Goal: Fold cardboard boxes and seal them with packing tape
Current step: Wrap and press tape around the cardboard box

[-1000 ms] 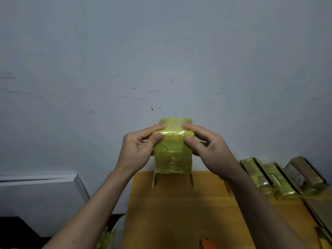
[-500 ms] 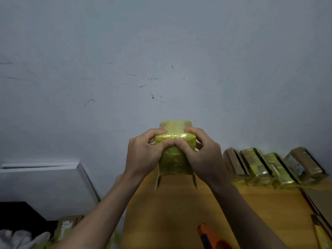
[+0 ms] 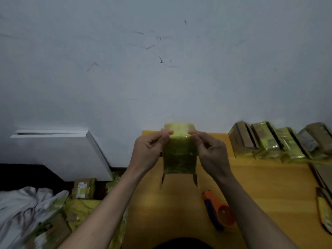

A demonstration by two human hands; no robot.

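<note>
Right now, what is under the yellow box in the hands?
Under the yellow box, held up by the left hand and right hand, lies the wooden table. The box's underside is hidden.

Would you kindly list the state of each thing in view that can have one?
yellow-taped box: held upright above the table, wrapped in tape, two bottom flaps hanging open.
left hand: pinching the box's upper left edge.
right hand: pinching the box's upper right edge.
tape dispenser: lying idle on the table.
row of taped boxes: leaning side by side against the wall.
</note>
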